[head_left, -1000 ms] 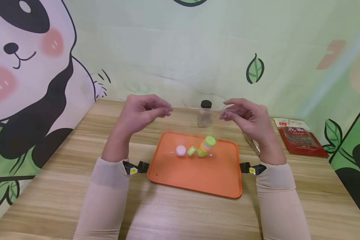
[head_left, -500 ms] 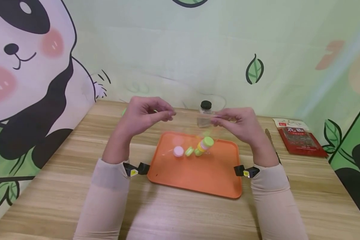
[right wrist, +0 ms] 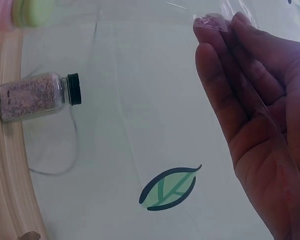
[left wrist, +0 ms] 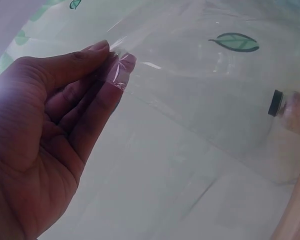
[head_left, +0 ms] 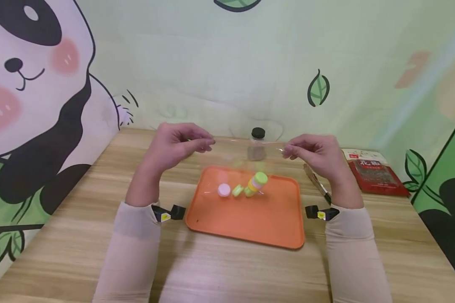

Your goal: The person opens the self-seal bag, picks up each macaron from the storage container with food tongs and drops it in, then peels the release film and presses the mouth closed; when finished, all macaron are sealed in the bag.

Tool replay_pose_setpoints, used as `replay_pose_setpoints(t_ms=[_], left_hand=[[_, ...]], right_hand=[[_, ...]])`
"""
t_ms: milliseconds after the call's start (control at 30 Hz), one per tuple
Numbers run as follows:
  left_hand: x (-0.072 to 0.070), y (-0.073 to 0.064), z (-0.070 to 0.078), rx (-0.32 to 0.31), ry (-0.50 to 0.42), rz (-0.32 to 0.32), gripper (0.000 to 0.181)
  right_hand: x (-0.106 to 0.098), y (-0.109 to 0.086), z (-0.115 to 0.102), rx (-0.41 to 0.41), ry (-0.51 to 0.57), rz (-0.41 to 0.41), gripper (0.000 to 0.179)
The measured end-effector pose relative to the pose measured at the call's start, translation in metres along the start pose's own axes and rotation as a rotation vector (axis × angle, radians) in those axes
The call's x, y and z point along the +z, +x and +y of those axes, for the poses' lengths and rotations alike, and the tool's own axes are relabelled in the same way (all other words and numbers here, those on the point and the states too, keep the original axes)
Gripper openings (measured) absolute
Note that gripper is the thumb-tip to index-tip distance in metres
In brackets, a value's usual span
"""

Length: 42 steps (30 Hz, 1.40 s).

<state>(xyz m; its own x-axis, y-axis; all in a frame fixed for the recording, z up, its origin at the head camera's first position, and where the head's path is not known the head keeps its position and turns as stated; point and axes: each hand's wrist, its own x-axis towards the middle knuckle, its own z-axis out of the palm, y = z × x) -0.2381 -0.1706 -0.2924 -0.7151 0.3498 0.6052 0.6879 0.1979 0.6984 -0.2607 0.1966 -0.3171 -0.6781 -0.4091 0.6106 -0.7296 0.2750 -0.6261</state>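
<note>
A sheet of clear plastic film (left wrist: 205,95) spans the space between both hands above the orange tray (head_left: 250,227). My left hand (head_left: 174,146) pinches one end of its edge between thumb and fingers. The opposite end is pinched by my right hand (head_left: 318,155), and the edge runs nearly straight between them. Seen through or below the film, a pink macaron-like piece (head_left: 223,190), a green one (head_left: 237,190) and a leaning stack of green, pink and yellow ones (head_left: 257,182) sit on the tray. Where the film's lower edge ends is hard to see.
Behind the tray stands a glass jar with a black cap (head_left: 257,147), holding pinkish grains. A brush (head_left: 318,185) lies by the right forearm, with a red spice packet (head_left: 379,177) farther right. A printed cloth wall closes off the table's back.
My right hand moved left toward the other, then back right, drawing the film's edge out again. The left hand stayed nearly in place. The brush shows again beside the right forearm.
</note>
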Motion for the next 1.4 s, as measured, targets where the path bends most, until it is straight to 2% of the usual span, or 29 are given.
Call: replay_pose_setpoints(t_ms=[100,333,500,567,600,633,700,800,900,1000,1100,1200,1267,1333,1400], left_hand=[[0.001,-0.003,0.001,-0.013,-0.027,0.000,0.008],[0.003,-0.005,0.015,0.038,-0.094,0.004,0.011],[0.001,-0.006,0.035,0.056,-0.137,-0.042,0.015],[-0.002,-0.005,0.040,0.035,-0.141,-0.071,0.015],[-0.003,-0.003,0.040,0.004,-0.146,-0.091,0.014],[-0.003,-0.001,0.038,-0.038,-0.152,-0.114,0.012],[-0.003,0.006,0.022,-0.148,-0.163,-0.151,0.011],[0.006,0.019,-0.022,-0.335,-0.206,-0.171,0.016],[0.024,0.025,-0.071,-0.483,-0.251,-0.143,0.022],[0.042,0.020,-0.103,-0.603,-0.276,-0.110,0.036],[0.050,0.012,-0.115,-0.676,-0.242,-0.106,0.051],[0.050,0.005,-0.118,-0.725,-0.140,-0.135,0.060],[0.047,0.001,-0.117,-0.759,-0.085,-0.175,0.059],[0.044,-0.003,-0.117,-0.795,-0.082,-0.233,0.055],[0.042,-0.008,-0.116,-0.832,-0.114,-0.298,0.046]], right_hand=[[-0.002,-0.004,-0.001,-0.030,0.018,0.009,0.014],[-0.011,-0.006,-0.023,-0.124,0.050,0.046,0.018],[-0.022,-0.011,-0.042,-0.189,0.139,0.025,0.023],[-0.025,-0.013,-0.045,-0.195,0.197,0.000,0.022],[-0.025,-0.013,-0.044,-0.179,0.221,-0.010,0.019],[-0.024,-0.013,-0.040,-0.146,0.231,-0.016,0.016],[-0.016,-0.012,-0.024,-0.040,0.245,-0.021,0.007],[0.005,-0.010,0.015,0.206,0.283,0.006,0.017],[0.028,-0.011,0.053,0.441,0.343,0.055,0.028],[0.044,-0.014,0.076,0.581,0.363,0.071,0.033],[0.054,-0.015,0.085,0.651,0.324,0.011,0.038],[0.062,-0.016,0.092,0.707,0.291,-0.131,0.042],[0.068,-0.019,0.098,0.742,0.284,-0.237,0.041],[0.074,-0.022,0.101,0.765,0.294,-0.317,0.036],[0.078,-0.025,0.102,0.783,0.293,-0.360,0.029]])
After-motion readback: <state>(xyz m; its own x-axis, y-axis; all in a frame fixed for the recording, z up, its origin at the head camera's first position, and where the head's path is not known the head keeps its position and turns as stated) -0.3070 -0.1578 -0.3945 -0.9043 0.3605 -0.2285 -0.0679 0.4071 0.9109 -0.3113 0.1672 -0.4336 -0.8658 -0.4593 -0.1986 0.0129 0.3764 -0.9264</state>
